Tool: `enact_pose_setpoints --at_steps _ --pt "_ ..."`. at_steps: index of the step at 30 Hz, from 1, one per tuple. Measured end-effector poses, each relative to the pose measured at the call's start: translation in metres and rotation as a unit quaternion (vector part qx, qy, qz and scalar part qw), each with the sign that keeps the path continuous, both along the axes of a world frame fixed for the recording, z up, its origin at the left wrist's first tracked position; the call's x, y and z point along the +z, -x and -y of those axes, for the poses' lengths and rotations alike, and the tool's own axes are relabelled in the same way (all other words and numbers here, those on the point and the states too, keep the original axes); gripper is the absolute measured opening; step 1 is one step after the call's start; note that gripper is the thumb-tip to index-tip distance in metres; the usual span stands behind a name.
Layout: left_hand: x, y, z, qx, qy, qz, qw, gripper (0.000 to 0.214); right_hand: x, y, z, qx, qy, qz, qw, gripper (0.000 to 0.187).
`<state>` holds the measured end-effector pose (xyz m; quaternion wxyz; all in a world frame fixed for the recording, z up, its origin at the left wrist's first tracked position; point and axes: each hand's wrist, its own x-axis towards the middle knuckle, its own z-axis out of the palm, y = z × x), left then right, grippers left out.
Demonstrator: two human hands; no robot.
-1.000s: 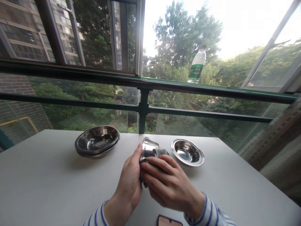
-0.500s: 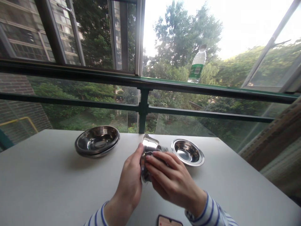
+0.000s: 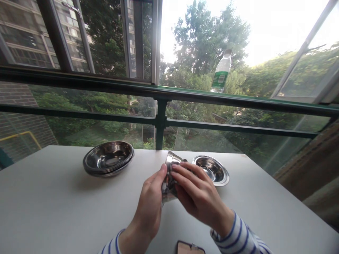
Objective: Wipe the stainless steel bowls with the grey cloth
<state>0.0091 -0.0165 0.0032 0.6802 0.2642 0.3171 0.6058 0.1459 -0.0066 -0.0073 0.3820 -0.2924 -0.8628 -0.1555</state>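
A shiny metal bowl [image 3: 173, 158] is held up on its side above the middle of the table, mostly covered by fingers. My left hand [image 3: 148, 204] grips it from the left, thumb at the rim. From the right, my right hand [image 3: 202, 194] presses curled fingers over the bowl's outer side. Something dark and greyish shows around those fingertips; its kind is hidden. Just behind the right hand sits another metal bowl [image 3: 220, 172], upright and partly covered by the hand. Off to the left stands a stack of wider metal bowls [image 3: 109, 158].
The white table [image 3: 53, 204] ends at a green railing [image 3: 116, 118] with glass panels and windows. A plastic bottle [image 3: 219, 76] with a green label stands by the top rail. A phone [image 3: 186, 248] lies at the near edge. A curtain [image 3: 315, 176] hangs on the right.
Both hands and the held bowl have shifted slightly right, and the bowl has turned a little. My right hand now overlaps the single bowl behind it.
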Motion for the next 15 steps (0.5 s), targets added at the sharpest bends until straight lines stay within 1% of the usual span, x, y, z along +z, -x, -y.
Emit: enact_pose_setpoints --at_steps 3,7,9,11,15 --pt "-0.0004 -0.0009 0.0007 -0.007 -0.006 -0.004 1.000 0.027 -0.0003 -0.0021 -0.0003 -0.001 0.003 -0.016 1.000 0.032" --pt "-0.0007 0.0034 -0.0030 0.007 -0.011 -0.004 1.000 0.026 -0.0019 0.0034 0.0049 0.042 -0.035 0.019 0.998 0.029" --pt "-0.0005 0.0047 -0.0041 0.011 -0.013 -0.008 1.000 0.027 -0.0018 0.0043 0.0051 0.056 -0.043 0.028 0.997 0.027" --pt "-0.0004 0.0042 -0.0033 0.008 -0.018 -0.007 1.000 0.028 -0.0013 0.0024 0.0025 0.045 -0.033 0.020 0.998 0.029" --pt "-0.0007 0.0009 -0.0004 -0.006 -0.025 -0.003 1.000 0.028 -0.0016 -0.0023 -0.0031 0.002 -0.002 -0.037 0.999 0.033"
